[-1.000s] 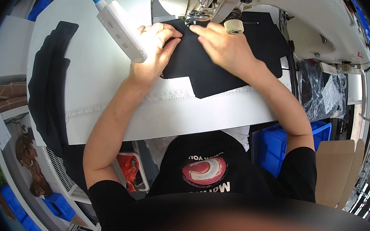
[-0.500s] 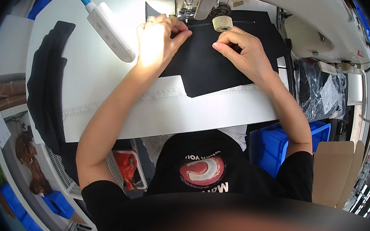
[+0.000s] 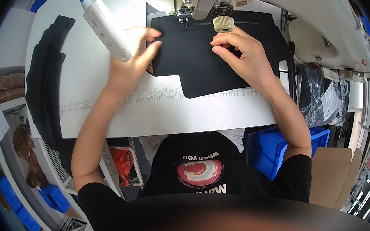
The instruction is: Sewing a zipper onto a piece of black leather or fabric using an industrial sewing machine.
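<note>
Upper middle of the frame, black fabric piece [image 3: 179, 55], flat, matte, smooth, with stepped cut-out corners, lies on the white surface [image 3: 158, 122] beneath the sewing machine [image 3: 299, 13]. Thin ribbed line [image 3: 246, 22] crosses near its top edge; stitching or a slit, can't tell. Left hand [image 3: 128, 64] at the fabric's left edge, fingers spread, thumb and index apart; tips overlap the cloth, contact unclear. Right hand [image 3: 249, 59] over the fabric's right part, fingers curled, thumb and index close together; can't tell if cloth is pinched. Ridged cream knob [image 3: 223, 24], round, just above the right fingertips. Printed ruler scale [image 3: 156, 96] along the surface, partly covered by cloth and left forearm. Left of frame: layered dark cloth strips [image 3: 47, 77], soft, long, hanging past the surface edge. Wrinkled clear plastic bag [image 3: 313, 104] at right; below it, glossy blue bin [image 3: 267, 151] and brown cardboard [image 3: 332, 172]. White lamp [image 3: 106, 29], hard casing, covers part of the left hand; its glare washes out the knuckles. Needle area small, dark, hard to read. Machine cut off at top; lower edge blurred.
</note>
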